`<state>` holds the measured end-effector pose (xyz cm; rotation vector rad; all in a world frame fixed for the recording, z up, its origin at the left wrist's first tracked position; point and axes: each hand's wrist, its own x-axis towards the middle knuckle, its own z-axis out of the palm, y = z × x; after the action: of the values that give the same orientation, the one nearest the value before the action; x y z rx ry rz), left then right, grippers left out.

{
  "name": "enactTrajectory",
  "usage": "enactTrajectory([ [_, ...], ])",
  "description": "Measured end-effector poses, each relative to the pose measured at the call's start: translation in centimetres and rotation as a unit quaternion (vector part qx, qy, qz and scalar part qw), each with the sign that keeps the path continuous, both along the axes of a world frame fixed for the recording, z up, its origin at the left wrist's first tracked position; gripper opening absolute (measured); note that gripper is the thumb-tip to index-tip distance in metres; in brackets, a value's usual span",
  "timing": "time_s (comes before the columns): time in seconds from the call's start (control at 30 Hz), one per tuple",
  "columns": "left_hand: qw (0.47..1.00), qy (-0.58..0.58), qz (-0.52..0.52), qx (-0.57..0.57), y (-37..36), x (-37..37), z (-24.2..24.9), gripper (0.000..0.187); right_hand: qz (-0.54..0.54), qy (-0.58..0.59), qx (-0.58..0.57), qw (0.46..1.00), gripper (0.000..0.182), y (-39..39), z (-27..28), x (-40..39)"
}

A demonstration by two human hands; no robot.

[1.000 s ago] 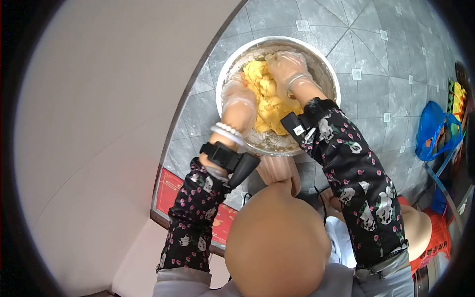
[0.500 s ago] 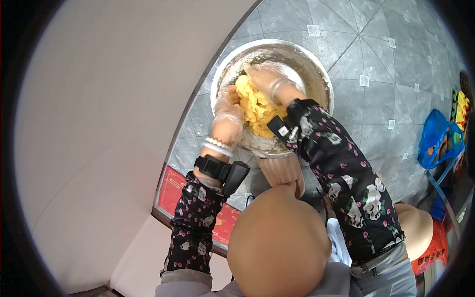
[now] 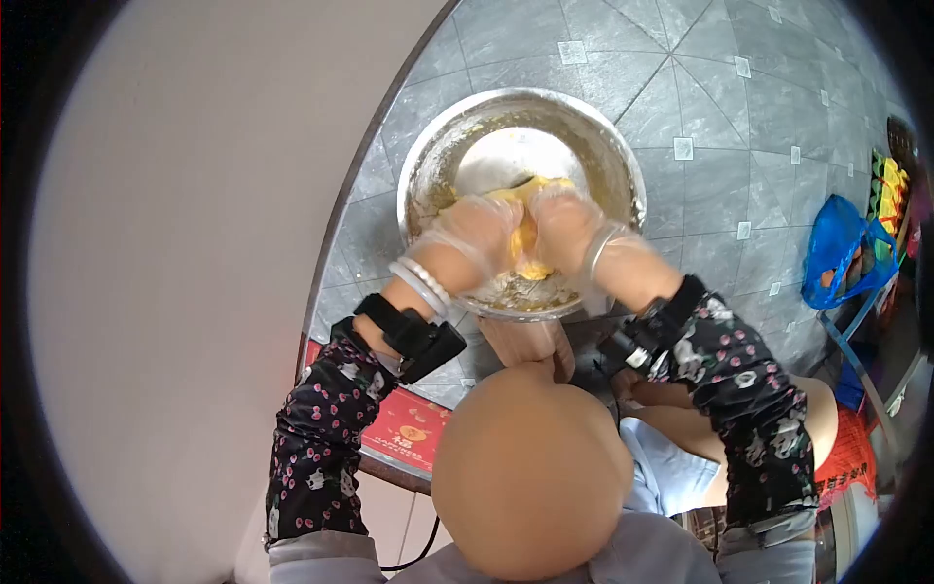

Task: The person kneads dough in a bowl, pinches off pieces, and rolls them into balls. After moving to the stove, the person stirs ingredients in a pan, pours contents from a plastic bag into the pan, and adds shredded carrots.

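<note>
A large metal basin (image 3: 623, 156) stands on the floor, its inner wall smeared with pale residue. Inside it, on the near half, lies a lump of yellow dough (image 3: 530, 265), mostly covered by my hands. My left hand (image 3: 479, 230), in a clear plastic glove, is pressed into the dough from the left with curled fingers. From the right, my right hand (image 3: 567, 232), gloved the same way, bears down on it close beside the left. Most fingertips are sunk in the dough or hidden behind the hands.
Grey tiles (image 3: 720, 195) surround the basin. A pale surface (image 3: 195, 243) fills the left side, with a red printed mat (image 3: 409, 428) at its near edge. To the right sit a blue plastic bag (image 3: 837, 258) and a red bag (image 3: 848, 453).
My hands have come together over the dough, the right one turning and moving nearer me. The dough, loose and crumbly-looking between them before, is now pressed beneath both hands. The view has shifted slightly.
</note>
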<state>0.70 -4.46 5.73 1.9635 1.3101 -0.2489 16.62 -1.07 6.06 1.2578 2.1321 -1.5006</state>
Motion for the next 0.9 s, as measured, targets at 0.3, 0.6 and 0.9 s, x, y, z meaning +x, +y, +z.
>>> enactTrajectory([
  [0.3, 0.995, 0.014, -0.067, -0.074, 0.8, 0.8, -3.5, 0.016, -0.081, -0.105, -0.081, 0.988, 0.026, -1.9, -4.8, 0.2],
  [0.6, 0.989, 0.048, -0.046, -0.129, 5.3, 1.3, -4.5, 0.023, -0.108, -0.137, -0.139, 0.975, 0.026, 1.4, -6.1, -0.1],
  [0.9, 0.991, 0.058, -0.103, 0.067, 8.2, 4.2, -6.9, 0.025, -0.323, -0.093, 0.007, 0.942, 0.041, -1.9, -9.1, 0.2],
])
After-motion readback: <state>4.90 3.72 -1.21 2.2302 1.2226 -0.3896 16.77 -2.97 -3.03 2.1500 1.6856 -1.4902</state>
